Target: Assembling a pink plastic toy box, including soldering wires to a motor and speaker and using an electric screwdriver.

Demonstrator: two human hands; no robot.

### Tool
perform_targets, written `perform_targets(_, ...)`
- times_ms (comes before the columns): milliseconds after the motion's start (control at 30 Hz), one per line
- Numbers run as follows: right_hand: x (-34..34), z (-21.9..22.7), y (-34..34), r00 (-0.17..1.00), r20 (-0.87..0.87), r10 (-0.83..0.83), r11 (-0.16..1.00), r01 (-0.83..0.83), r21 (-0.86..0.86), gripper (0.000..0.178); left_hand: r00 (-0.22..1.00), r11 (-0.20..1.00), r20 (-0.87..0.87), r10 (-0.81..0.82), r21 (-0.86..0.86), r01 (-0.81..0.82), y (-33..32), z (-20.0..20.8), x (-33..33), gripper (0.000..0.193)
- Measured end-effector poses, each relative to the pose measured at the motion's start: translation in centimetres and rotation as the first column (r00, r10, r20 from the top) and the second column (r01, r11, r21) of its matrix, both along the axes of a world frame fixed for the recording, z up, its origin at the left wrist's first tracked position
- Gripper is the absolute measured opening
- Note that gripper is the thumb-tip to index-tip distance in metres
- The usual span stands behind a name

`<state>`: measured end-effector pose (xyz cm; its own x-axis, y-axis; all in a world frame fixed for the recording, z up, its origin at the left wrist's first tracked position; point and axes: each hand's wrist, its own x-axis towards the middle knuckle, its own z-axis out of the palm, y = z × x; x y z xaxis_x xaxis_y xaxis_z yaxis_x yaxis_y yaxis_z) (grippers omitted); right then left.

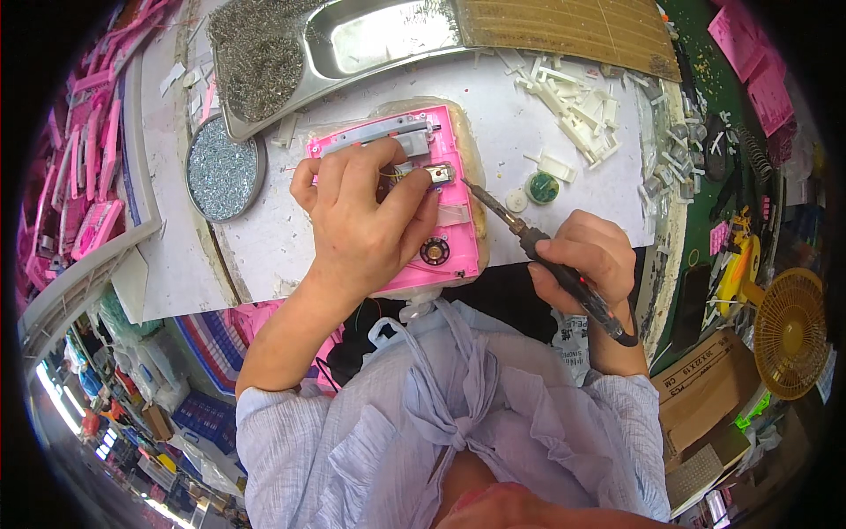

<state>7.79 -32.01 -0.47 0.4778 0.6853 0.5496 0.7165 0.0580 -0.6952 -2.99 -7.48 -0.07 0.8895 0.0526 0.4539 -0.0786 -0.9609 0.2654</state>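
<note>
My right hand [586, 260] is closed round the dark handle of a soldering iron [515, 223]. The iron's tip points left at a small silver metal part [440, 174], close to its right end; whether they touch is too small to tell. Bent over a pink plastic casing [457, 229], my left hand [359, 207] has its thumb and a finger at the silver part, pinching it. Thin wires show by these fingers. A round black speaker-like disc [434, 251] sits in the casing's near part, and a grey strip [374, 130] runs along its far side.
A round dish of small metal screws [225, 167] stands left of the casing. Behind are a metal tray [379, 35] and brown cardboard [564, 31]. White plastic pieces [577, 115] and a small green-filled pot [542, 187] lie right. A yellow fan [790, 333] stands far right.
</note>
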Motion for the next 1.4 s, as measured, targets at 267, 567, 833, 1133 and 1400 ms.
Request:
perform_targets(267, 0.7, 0.4, 0.3, 1.000, -0.019, -0.007, 0.997, 0.009, 0.082, 0.037, 0.957, 0.944, -0.237, 0.169, -0.239, -0.226, 6.0, 1.5, -2.6, 0.038)
perform_targets(567, -0.1, 0.4, 2.1, 0.976, -0.203, -0.081, 0.979, 0.116, 0.167, 0.034, 0.993, 0.956, -0.114, 0.025, -0.288, -0.057, 4.9, 3.0, -3.2, 0.015)
perform_targets(833, -1.3, 2.4, 9.8, 0.731, -0.682, -0.005, 0.996, 0.067, 0.064, 0.047, 0.991, 0.012, -0.128, 0.031, -0.992, -0.128, 2.9, 0.8, -1.4, 0.012)
perform_targets(1133, -0.5, 2.4, 14.9, 0.814, -0.581, 0.021, 0.997, 0.028, 0.076, 0.046, 0.988, 0.029, -0.157, 0.008, -0.987, -0.158, 3.2, 0.4, -1.5, 0.011)
perform_targets(1400, -0.9, 1.1, 14.5, 0.952, -0.296, -0.074, 0.996, 0.083, 0.018, 0.052, 0.997, 0.466, -0.062, 0.047, -0.881, -0.077, 4.1, -0.3, -1.3, 0.009)
